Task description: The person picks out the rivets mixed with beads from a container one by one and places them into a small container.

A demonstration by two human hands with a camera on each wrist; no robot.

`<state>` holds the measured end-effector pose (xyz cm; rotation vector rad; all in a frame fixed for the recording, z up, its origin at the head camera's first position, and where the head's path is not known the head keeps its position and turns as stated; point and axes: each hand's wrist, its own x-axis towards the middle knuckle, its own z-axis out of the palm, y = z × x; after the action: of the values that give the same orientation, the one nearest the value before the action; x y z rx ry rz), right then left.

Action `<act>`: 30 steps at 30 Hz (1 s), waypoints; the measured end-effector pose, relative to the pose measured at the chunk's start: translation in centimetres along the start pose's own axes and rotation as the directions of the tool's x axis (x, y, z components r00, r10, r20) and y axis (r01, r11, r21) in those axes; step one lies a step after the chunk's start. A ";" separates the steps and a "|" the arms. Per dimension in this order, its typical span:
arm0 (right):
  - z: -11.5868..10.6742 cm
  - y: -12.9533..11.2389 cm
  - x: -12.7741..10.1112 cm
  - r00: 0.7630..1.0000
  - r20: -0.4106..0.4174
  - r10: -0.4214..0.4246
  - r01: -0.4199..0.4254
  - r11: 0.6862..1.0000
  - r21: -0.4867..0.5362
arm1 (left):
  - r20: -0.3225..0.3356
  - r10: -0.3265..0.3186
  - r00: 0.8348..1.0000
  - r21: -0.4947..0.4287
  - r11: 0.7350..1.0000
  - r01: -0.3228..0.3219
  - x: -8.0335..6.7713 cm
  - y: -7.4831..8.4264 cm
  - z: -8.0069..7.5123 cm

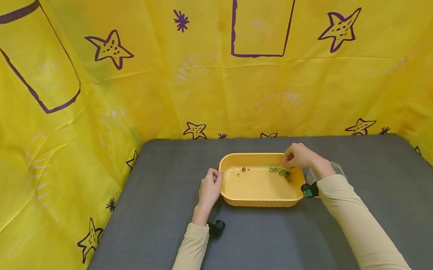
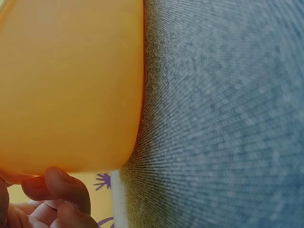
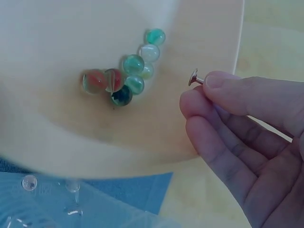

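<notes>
A yellow plastic tub (image 1: 261, 200) stands on the grey table. My left hand (image 1: 210, 188) grips its left end, thumb at the rim; in the left wrist view curled fingers (image 2: 66, 192) lie against the tub's wall. Over the far right corner, my right hand (image 1: 299, 155) pinches a small metal stud (image 3: 194, 78) with a flared round head between thumb and forefinger. Below it in the tub, several green and clear glass marbles (image 3: 134, 64) lie in a cluster, with reddish marbles (image 3: 94, 81) and a dark one (image 3: 122, 96) beside them.
An amber marble (image 1: 243, 169) and a tiny gold-coloured piece (image 1: 238, 175) lie towards the tub's left side. Right of the tub, partly behind my right wrist, is a transparent container (image 1: 337, 169) with clear beads (image 3: 29, 183) in it. Yellow patterned cloth (image 1: 244, 98) hangs behind the table.
</notes>
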<state>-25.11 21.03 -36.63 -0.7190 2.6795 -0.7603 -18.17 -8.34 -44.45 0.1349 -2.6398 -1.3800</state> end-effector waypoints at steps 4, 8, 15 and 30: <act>-0.2 0.3 -0.1 1.000 -0.002 0.000 0.000 1.000 -0.010 | 0.003 0.002 1.000 -0.002 1.000 -0.002 0.0 0.0 0.0; -0.5 0.4 -0.2 1.000 -0.011 0.005 -0.005 1.000 -0.007 | 0.004 -0.001 1.000 -0.011 1.000 0.001 0.0 0.0 -0.1; -1.2 0.4 -0.9 1.000 -0.015 0.009 -0.009 1.000 0.010 | 0.004 0.000 1.000 -0.010 1.000 0.000 0.1 -0.1 0.0; -2.4 0.8 -2.2 0.999 -0.042 0.003 -0.005 0.999 -0.034 | 0.005 -0.008 1.000 -0.018 1.000 0.008 0.0 0.0 0.0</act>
<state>-24.45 23.81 -34.87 -0.7131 2.7368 -0.7384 -18.18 -8.33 -44.46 0.1404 -2.6333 -1.4081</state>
